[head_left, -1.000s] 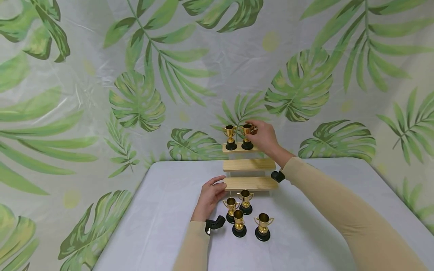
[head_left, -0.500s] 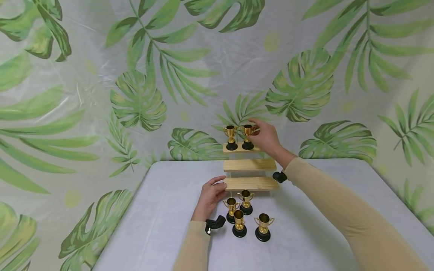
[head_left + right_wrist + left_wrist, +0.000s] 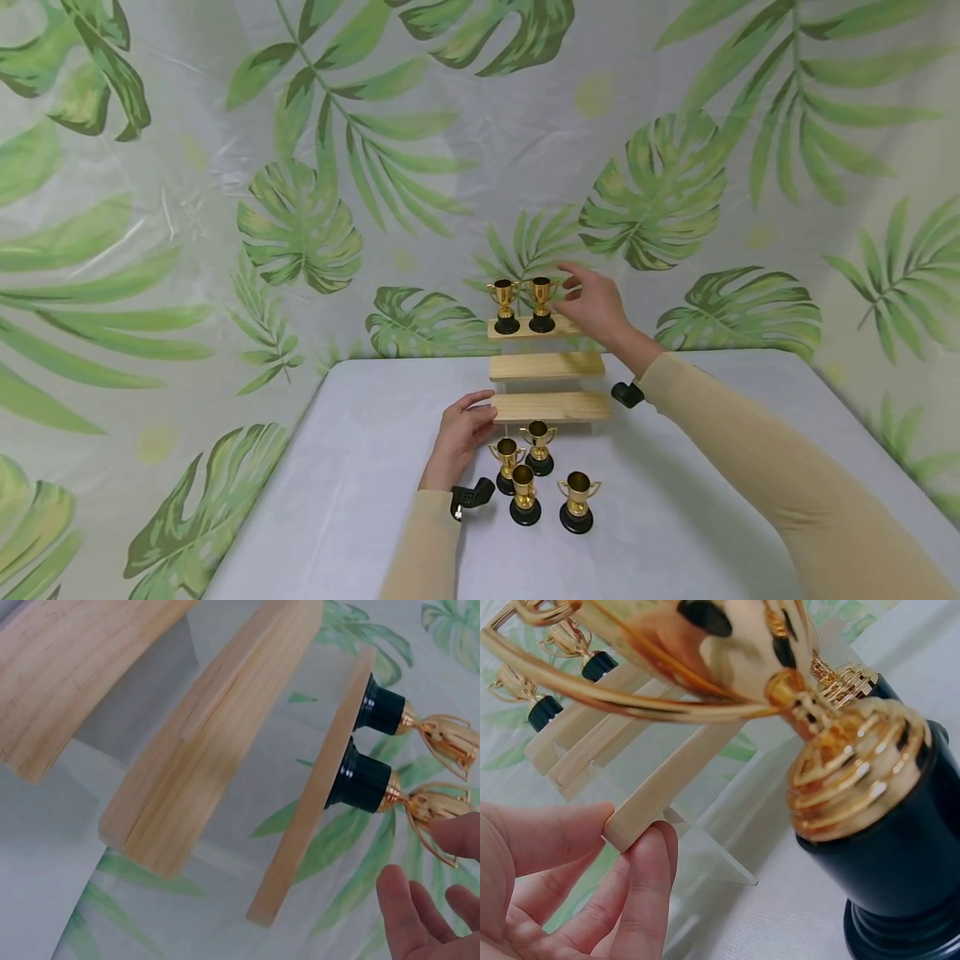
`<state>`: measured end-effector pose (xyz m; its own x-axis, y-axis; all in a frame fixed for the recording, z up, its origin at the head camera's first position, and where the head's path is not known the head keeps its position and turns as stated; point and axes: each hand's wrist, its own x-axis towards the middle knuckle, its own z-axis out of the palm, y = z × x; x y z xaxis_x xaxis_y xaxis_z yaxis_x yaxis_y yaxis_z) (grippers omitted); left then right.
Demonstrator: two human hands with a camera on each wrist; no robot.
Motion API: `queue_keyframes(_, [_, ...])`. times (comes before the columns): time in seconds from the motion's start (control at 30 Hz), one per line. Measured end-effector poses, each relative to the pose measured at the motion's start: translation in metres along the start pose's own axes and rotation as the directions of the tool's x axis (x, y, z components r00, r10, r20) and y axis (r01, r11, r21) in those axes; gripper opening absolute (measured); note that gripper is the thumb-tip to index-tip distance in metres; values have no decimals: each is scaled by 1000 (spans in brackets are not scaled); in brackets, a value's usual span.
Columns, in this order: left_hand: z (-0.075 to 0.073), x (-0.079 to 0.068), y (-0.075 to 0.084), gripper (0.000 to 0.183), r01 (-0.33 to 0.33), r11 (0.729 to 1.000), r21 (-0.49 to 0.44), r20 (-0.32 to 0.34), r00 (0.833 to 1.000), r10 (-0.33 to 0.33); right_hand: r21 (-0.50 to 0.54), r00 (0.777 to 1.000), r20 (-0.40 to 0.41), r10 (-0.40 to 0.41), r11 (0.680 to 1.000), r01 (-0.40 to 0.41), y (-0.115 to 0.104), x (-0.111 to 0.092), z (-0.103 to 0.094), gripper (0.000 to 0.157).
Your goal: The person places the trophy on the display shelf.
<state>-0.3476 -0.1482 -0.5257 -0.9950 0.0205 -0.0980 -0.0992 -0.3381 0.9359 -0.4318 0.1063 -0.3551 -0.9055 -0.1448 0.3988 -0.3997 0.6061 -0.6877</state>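
Observation:
Two small gold trophy cups with black bases stand side by side on the top tier of a three-tier wooden display stand (image 3: pixel 550 407): a left cup (image 3: pixel 506 308) and a right cup (image 3: pixel 542 307). Just right of the right cup, my right hand (image 3: pixel 596 307) is held with fingers spread and nothing gripped; in the right wrist view a fingertip (image 3: pixel 459 836) overlaps that cup's handle. My left hand (image 3: pixel 459 437) pinches the left end of the lowest shelf board (image 3: pixel 667 787) between thumb and fingers. A large trophy cup (image 3: pixel 870 772) looms close in the left wrist view.
Several more trophies stand on the white-covered table (image 3: pixel 360 500) before the stand, including a rear cup (image 3: pixel 538 450), a front cup (image 3: pixel 524 500) and one farther right (image 3: pixel 577 504). A leaf-patterned sheet (image 3: pixel 412 183) hangs behind the table.
My right hand has let go of the right trophy on the top tier and drawn slightly right, its fingers spreading. My left hand keeps its hold on the lowest shelf.

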Motion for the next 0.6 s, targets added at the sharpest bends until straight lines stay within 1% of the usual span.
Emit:
queue_keyframes(0.23, [1,-2,0,47,-7,1000,1,0,1000,7,13,1000,-21,-12,1000,13,4,-10,-12,67])
queue_keyframes(0.4, [3,-4,1,46,-10,1000,4,-5,1000,10,-1,999,-34,-33,999,33,4,-19,-21,66])
queue_keyframes(0.6, [2,-3,1,45,-7,1000,8,-5,1000,7,-10,999,-28,-35,999,35,4,-30,-31,66])
